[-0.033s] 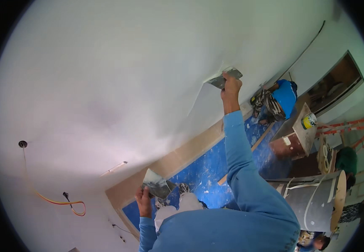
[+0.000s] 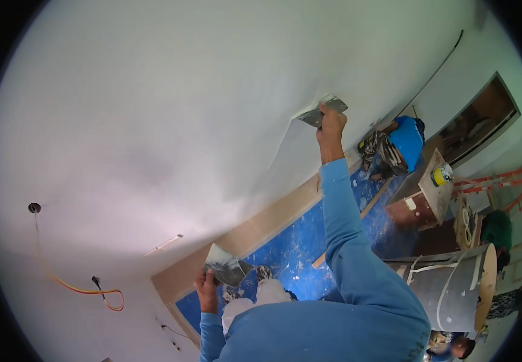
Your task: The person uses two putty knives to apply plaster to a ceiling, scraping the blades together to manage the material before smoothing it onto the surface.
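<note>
My right arm, in a blue sleeve, reaches up to the white wall point(image 2: 170, 114). There my right hand point(image 2: 331, 127) is closed round a broad putty knife point(image 2: 311, 116), its blade against the surface. A thin ridge line in the coating runs down and left from the blade's left corner. Lower and to the left, my left hand point(image 2: 207, 294) grips a second putty knife point(image 2: 229, 269). Pale filler covers part of that one's blade, and it is held away from the wall above the floor.
Blue sheeting point(image 2: 297, 241) spattered with white covers the floor, with a wooden strip on it. A person in blue point(image 2: 407, 142) crouches right. Beyond are a wooden box point(image 2: 414, 208), a yellow-labelled tub point(image 2: 441, 175) and a large grey cylinder point(image 2: 460, 289). Coloured wires point(image 2: 86, 291) hang left.
</note>
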`<state>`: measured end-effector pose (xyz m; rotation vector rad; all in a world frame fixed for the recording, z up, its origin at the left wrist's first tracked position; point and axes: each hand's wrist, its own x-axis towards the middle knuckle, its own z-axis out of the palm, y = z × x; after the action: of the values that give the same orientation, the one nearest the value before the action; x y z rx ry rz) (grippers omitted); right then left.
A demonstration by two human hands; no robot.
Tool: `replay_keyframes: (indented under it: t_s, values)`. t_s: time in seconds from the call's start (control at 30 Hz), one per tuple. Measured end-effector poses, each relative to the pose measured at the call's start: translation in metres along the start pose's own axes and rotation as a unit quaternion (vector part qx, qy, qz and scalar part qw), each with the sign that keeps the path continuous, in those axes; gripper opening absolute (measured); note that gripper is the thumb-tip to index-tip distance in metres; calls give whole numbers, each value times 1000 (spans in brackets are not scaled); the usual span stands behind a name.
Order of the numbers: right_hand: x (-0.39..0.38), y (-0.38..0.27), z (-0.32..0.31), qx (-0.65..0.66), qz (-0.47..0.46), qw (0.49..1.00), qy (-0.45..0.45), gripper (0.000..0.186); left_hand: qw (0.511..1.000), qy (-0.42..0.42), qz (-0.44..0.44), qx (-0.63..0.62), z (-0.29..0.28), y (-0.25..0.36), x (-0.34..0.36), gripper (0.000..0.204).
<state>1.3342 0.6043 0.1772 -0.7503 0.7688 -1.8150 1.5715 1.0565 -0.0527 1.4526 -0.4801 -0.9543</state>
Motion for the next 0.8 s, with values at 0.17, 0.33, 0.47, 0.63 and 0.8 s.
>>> replay_keyframes:
  t_s: [0.17,0.33,0.47,0.63,0.8]
  values:
    - [7,-48,39,-12,-45,999,-10,13,999,-30,-10,-45,6,0,10,21]
    - [-13,-94,86,-99,-73,992,3,14,998,-24,-12,-63,18,27,3,21]
    - [-34,-108,110,-129,-160,978,-44,15,992,-59,-24,-109,14,30,5,23]
    - [-61,-88,104,-300,-246,908,-160,18,988,-69,-3,-136,32,53,8,27]
    - [-112,-29,42,-284,-168,878,-346,22,958,-95,-39,-268,48,69,19,26]
